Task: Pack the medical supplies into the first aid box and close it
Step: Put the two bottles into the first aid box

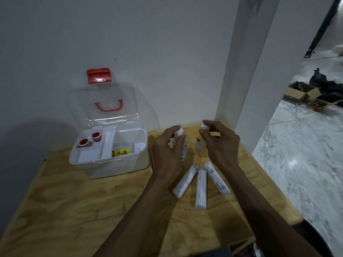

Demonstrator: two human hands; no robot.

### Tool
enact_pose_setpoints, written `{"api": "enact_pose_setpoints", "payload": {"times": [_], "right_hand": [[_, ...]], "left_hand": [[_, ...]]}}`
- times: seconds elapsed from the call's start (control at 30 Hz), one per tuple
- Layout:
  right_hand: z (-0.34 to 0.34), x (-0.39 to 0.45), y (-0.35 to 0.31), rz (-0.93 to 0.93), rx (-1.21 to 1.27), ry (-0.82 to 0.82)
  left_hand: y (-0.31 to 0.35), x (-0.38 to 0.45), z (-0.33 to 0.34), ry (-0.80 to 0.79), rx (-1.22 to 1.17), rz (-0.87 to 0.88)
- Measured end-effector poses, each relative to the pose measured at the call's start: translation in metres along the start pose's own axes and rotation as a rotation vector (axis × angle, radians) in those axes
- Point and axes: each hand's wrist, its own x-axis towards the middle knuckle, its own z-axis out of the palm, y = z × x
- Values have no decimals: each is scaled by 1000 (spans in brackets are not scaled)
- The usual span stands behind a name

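The white first aid box (118, 166) stands open at the back left of the table, its clear lid (104, 106) leaning against the wall. Two red-and-white tape rolls (90, 140) lie in its tray, and a small yellow packet (121, 152) sits lower inside. My left hand (165, 153) wraps around a white bottle (179, 140) standing to the right of the box. My right hand (217, 143) pinches the white cap of a yellow bottle (200, 147) next to it. Three white wrapped bandage rolls (201, 188) lie on the table in front of the bottles.
The wooden table (74, 210) abuts a white wall and a white pillar (246, 71). Its right edge drops to a marble floor with cardboard boxes (304, 92) and dark bags farther off.
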Motion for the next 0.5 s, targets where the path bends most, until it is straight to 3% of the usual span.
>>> {"api": "enact_pose_setpoints", "payload": {"times": [0.17,0.33,0.5], "right_hand": [[2,10,-52,-96,119,15],[32,12,-103,-164,246,-74],[75,7,-122,-177,314,-175]], "left_hand": [[26,26,-49,102,-78,26],[26,62,-113,242,-51,53],[3,88,-142,244,35,14]]}}
